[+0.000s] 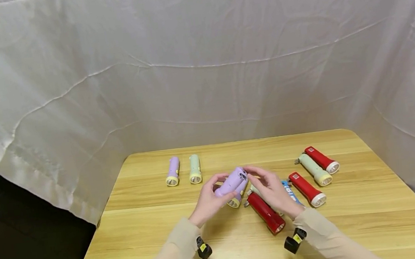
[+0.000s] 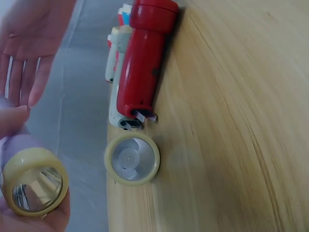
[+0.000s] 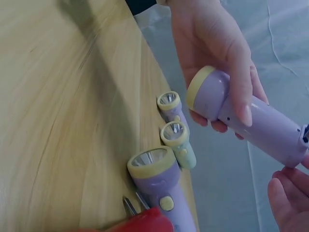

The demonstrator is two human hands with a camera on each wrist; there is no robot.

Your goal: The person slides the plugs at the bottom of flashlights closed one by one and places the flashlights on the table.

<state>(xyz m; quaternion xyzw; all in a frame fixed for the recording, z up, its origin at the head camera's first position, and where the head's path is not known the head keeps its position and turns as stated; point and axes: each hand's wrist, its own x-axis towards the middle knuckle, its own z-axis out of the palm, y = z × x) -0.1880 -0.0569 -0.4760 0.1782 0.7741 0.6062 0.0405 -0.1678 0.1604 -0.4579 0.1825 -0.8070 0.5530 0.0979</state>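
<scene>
A light purple flashlight point(image 1: 230, 182) with a cream-yellow head is held above the table, tilted. My left hand point(image 1: 209, 199) grips its body, thumb along one side in the right wrist view. The fingers of my right hand point(image 1: 276, 190) reach its tail end, which has a dark recess with metal in it. In the left wrist view the right hand's fingers point(image 2: 36, 79) look straight. Below lies a second purple flashlight point(image 3: 166, 186) on the table. Beside it are a red flashlight point(image 1: 266, 212) with flip-out prongs and a pale green one point(image 1: 254, 189), partly hidden.
A purple flashlight point(image 1: 174, 169) and a pale green one point(image 1: 194, 167) stand side by side at the back left. On the right lie two red flashlights point(image 1: 320, 158), point(image 1: 306, 186), a pale green one point(image 1: 313, 168) and a blue patterned item point(image 1: 290, 190). Grey-white cloth point(image 1: 226, 89) walls the table point(image 1: 147, 243).
</scene>
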